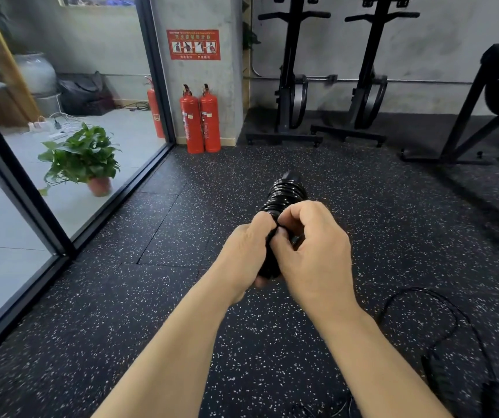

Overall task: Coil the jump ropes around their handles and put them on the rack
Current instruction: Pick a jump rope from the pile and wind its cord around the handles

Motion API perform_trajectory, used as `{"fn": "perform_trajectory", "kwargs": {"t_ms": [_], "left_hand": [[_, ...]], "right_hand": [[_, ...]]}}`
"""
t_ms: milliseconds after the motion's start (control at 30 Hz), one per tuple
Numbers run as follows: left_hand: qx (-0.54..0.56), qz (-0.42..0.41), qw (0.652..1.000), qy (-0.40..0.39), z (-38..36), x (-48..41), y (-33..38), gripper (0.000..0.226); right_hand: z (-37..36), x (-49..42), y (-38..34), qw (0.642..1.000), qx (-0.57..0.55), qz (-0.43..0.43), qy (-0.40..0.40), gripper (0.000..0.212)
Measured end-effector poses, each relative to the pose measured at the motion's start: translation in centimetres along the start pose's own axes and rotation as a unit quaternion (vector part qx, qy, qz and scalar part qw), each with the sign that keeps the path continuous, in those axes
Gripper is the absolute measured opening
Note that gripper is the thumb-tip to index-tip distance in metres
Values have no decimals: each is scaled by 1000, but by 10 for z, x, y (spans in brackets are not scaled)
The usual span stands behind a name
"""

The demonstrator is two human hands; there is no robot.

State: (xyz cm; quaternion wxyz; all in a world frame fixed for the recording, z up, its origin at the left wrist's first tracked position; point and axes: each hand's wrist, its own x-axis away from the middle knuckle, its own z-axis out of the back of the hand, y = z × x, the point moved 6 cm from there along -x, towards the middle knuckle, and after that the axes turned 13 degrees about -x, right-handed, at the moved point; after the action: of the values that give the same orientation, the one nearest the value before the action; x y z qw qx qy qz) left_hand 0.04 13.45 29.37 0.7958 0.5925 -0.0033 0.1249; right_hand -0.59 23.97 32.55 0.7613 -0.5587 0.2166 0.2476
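While tight, both grips (pixel 242 251) (pixel 317 254) on rope (pixel 287 194)

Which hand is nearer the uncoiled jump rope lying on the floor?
Right. The right hand pinches the coiled jump rope, with the loose jump rope on the floor to its right; the left hand grips the bundle farther left.

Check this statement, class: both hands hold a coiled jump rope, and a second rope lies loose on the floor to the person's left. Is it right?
Wrong side. The head view shows the second rope lying loose on the floor to the person's right, not left. The rest stands: the left hand and the right hand both hold the coiled jump rope.
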Motion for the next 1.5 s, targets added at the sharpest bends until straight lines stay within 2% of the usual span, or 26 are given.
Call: {"fn": "perform_trajectory", "kwargs": {"t_ms": [167, 267, 467, 600, 800, 900, 967, 1033, 1167, 1233, 1333, 1400, 1500], "left_hand": [[-21, -5, 1000, 6, 1, 0, 0, 37], [5, 5, 1000, 11, 3, 0, -2, 39], [56, 29, 998, -28, 5, 1, -8, 39], [102, 50, 991, -66, 4, 3, -8, 38], [76, 24, 994, -69, 0, 1, -7, 36], [41, 13, 998, -55, -3, -1, -7, 37], [34, -2, 999, -41, -3, -1, -6, 37], [27, -19, 999, -29, -3, -1, -3, 37], [-18, -31, 999, -24, -9, -3, -2, 44], [-40, -34, 998, -15, -13, -4, -2, 49], [-76, -42, 996, 1, -16, -4, -4, 36], [-83, -47, 995, 11, -15, -4, -4, 29], [-79, -45, 996, 7, -14, -4, -3, 40]], "right_hand": [[0, -1, 3, 1000, -11, -14, 25, 9], [1, -4, 3, 999, -29, -17, 6, 16], [11, -17, 11, 983, -135, -102, -73, 18], [32, -27, 20, 964, -222, -142, -39, 13], [33, -24, 22, 975, -111, -158, -108, 10], [33, -24, 17, 986, 5, -122, -110, 9], [31, -23, 17, 985, 71, -108, -117, 28], [32, -22, 18, 985, 74, -107, -110, 45], [36, -23, 10, 992, 66, -60, -90, 28], [36, -22, 10, 989, 98, -67, -91, 41], [33, -18, 16, 980, 129, -112, -102, 55], [31, -16, 19, 979, 115, -122, -116, 55], [32, -18, 21, 987, 58, -98, -109, 47]]}}
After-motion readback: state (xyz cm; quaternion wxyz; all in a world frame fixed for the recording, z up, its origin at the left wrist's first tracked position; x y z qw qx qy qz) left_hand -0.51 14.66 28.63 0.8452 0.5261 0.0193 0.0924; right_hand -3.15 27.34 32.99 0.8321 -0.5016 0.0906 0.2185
